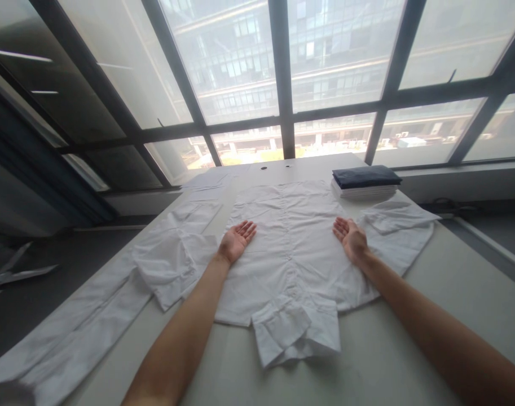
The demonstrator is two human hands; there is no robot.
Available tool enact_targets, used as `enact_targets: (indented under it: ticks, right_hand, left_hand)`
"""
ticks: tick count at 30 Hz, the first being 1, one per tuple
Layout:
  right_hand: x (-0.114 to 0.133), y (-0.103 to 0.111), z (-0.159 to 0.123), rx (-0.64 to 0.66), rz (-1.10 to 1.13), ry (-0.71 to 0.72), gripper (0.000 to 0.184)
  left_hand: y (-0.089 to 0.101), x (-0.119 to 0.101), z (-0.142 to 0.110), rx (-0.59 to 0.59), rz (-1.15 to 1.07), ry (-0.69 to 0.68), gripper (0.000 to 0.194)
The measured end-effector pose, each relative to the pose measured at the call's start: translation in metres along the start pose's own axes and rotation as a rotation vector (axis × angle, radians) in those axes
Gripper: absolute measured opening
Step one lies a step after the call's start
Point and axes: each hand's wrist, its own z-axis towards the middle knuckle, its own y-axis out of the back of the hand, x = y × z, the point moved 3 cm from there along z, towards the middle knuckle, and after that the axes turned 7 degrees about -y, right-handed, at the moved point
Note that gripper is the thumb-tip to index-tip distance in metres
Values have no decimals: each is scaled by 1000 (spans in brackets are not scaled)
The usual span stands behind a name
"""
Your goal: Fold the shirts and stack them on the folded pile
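A white button-up shirt (289, 248) lies spread flat on the pale table (392, 338), front side up, collar toward me and sleeves out to both sides. My left hand (236, 241) rests palm up on the shirt's left side, fingers apart, holding nothing. My right hand (350, 237) lies palm up on the shirt's right side near the sleeve (399, 225), also with nothing in it.
A stack of folded clothes (365, 180), dark on top and white below, sits at the far right of the table. More white cloth (66, 332) stretches along the table's left edge. Large windows (282, 73) stand behind the table. Dark floor lies on the left.
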Motion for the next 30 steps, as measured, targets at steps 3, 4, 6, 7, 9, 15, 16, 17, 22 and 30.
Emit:
enact_targets:
  ticks: [3,4,6,7,9,15,16,17,22,30]
  right_hand:
    - [1,-1,-1,-9,7,-9,26]
    - [1,-1,-2,-10,8,-10,26]
    - [2,-1,-2,-7,8,-9,27]
    - [2,-1,-2,-3,8,-7,28]
    - [1,-1,-2,3,9,-4,28]
    - [-6,1,4,-9,-63,58,28]
    - [-6,1,4,1,-145,109,31]
    - [-5,-1,2,15,-257,177,36]
    - [3,-20,-29,181,-913,566,40]
    - [-27,-63,-99,430,-1643,651,59]
  left_hand:
    - [23,-21,10,-148,45,-138,25]
    - [28,-25,12,-178,71,-171,26]
    - [34,-28,15,-231,144,-237,27]
    - [35,-29,16,-250,191,-270,27]
    - [34,-27,17,-274,302,-344,28]
    - [4,-16,2,-172,714,-605,27]
    - [-4,-13,-3,-116,784,-635,26]
    - [-12,-10,-9,-41,883,-672,26]
    - [-49,27,-40,411,1679,-802,43]
    - [-48,55,-51,607,2000,-625,63]
